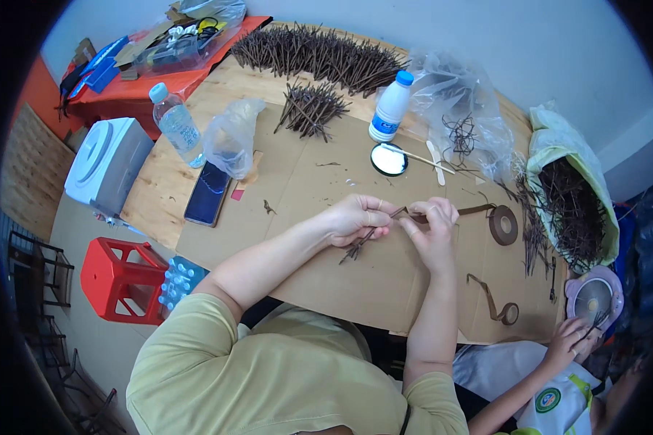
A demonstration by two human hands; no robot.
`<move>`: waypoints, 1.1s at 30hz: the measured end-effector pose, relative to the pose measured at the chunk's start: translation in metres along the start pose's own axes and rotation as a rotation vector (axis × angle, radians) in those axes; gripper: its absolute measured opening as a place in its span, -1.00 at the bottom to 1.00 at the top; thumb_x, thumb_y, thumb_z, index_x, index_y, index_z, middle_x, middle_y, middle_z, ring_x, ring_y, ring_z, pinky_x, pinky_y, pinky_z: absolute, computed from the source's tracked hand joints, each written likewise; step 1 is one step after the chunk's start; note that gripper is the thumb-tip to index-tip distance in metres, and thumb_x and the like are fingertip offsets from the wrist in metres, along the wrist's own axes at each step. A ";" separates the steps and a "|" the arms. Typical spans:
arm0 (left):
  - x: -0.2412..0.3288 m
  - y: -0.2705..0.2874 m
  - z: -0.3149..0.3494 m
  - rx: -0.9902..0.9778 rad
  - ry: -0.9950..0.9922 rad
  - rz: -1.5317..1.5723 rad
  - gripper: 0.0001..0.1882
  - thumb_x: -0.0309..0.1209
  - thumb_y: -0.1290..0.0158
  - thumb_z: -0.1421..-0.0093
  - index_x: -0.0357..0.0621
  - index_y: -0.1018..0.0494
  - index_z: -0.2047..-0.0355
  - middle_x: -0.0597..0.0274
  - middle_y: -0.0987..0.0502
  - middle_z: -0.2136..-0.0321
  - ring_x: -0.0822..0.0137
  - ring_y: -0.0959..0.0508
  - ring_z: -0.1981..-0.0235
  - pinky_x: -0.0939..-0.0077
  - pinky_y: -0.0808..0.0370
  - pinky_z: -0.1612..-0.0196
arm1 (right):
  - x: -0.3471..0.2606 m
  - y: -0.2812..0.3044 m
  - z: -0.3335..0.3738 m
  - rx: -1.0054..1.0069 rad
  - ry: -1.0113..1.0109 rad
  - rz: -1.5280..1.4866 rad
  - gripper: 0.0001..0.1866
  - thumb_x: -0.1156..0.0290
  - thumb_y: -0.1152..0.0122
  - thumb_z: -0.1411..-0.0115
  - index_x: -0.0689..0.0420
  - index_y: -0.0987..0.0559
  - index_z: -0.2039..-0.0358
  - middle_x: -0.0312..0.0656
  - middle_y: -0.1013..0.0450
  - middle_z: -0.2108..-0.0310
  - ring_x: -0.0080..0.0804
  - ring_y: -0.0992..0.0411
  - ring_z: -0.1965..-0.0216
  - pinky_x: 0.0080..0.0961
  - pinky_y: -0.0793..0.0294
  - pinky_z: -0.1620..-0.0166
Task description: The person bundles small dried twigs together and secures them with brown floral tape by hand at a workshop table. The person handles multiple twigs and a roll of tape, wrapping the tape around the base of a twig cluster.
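Observation:
Between its fingers my left hand [357, 219] pinches a thin brown twig [355, 249], its forked end hanging down toward me over the cardboard. My right hand [433, 221] is closed at the twig's upper end, fingers pressed on a brown tape strip [475, 210]. That strip runs right to a brown tape roll [514, 226] lying on the cardboard. The two hands almost touch. Exactly how the tape sits on the twig is hidden by my fingers. A smaller tape roll [510, 314] with a loose tail lies nearer the right front edge.
Cardboard [297, 196] covers the table. Beyond my hands stand a dish of white paste [389, 161] and a white bottle [392, 109]. Brown twig bundles [312, 110] lie at the back. Left are a phone [207, 193] and water bottle [178, 127]. A co-worker's hand [569, 344] is at right.

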State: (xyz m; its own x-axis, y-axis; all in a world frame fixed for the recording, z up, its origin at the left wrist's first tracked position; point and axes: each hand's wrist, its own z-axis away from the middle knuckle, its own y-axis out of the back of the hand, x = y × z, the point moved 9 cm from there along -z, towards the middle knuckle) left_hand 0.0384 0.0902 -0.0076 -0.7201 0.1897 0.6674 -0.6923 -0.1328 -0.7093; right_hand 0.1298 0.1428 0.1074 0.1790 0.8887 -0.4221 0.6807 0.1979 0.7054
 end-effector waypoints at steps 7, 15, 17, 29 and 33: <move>-0.004 0.008 -0.002 -0.024 0.010 0.223 -0.77 -0.61 0.07 -0.13 -0.29 -0.37 0.17 0.19 -0.47 0.47 0.47 -0.49 0.48 0.73 -0.48 0.44 | 0.070 -0.035 0.006 -0.095 -0.565 -0.386 -0.81 0.41 -0.19 0.04 0.19 -0.48 0.40 -0.13 -0.41 0.49 -0.25 -0.34 0.27 -0.35 -0.26 0.15; -0.005 0.017 -0.006 0.037 0.049 0.322 -0.80 -0.58 0.12 -0.16 -0.28 -0.35 0.18 0.26 -0.42 0.52 0.54 -0.42 0.57 0.82 -0.36 0.59 | 0.116 -0.066 -0.073 -0.011 -0.075 0.391 -0.82 0.46 -0.11 0.00 0.14 -0.49 0.32 -0.13 -0.40 0.32 -0.19 -0.30 0.17 -0.22 -0.24 0.10; -0.005 0.023 -0.007 0.023 0.051 0.345 -0.80 -0.56 0.13 -0.18 -0.27 -0.35 0.17 0.22 -0.43 0.52 0.53 -0.42 0.56 0.81 -0.34 0.60 | 0.123 -0.081 -0.078 -0.090 -0.063 0.415 -0.84 0.46 -0.11 0.01 0.13 -0.49 0.34 -0.15 -0.40 0.34 -0.22 -0.28 0.14 -0.22 -0.22 0.09; -0.006 0.039 -0.014 0.076 0.025 0.451 -0.85 -0.49 0.15 -0.21 -0.23 -0.36 0.23 0.22 -0.43 0.55 0.57 -0.34 0.62 0.83 -0.19 0.67 | 0.079 -0.050 -0.070 -0.206 0.179 0.064 -0.91 0.55 -0.13 0.04 0.12 -0.44 0.47 -0.23 -0.40 0.45 -0.26 -0.36 0.31 -0.40 -0.22 0.15; -0.004 0.037 -0.012 0.094 0.037 0.462 -0.86 -0.48 0.15 -0.21 -0.21 -0.37 0.24 0.23 -0.43 0.55 0.57 -0.32 0.62 0.84 -0.19 0.68 | 0.057 -0.042 -0.067 -0.246 0.266 0.111 -0.90 0.55 -0.13 0.05 0.11 -0.46 0.47 -0.26 -0.40 0.44 -0.30 -0.35 0.29 -0.41 -0.21 0.13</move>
State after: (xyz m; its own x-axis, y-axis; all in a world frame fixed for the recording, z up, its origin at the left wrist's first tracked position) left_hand 0.0161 0.0965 -0.0397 -0.9529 0.1242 0.2768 -0.3019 -0.2990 -0.9052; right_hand 0.0640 0.2127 0.0922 0.0299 0.9803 -0.1955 0.4705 0.1588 0.8680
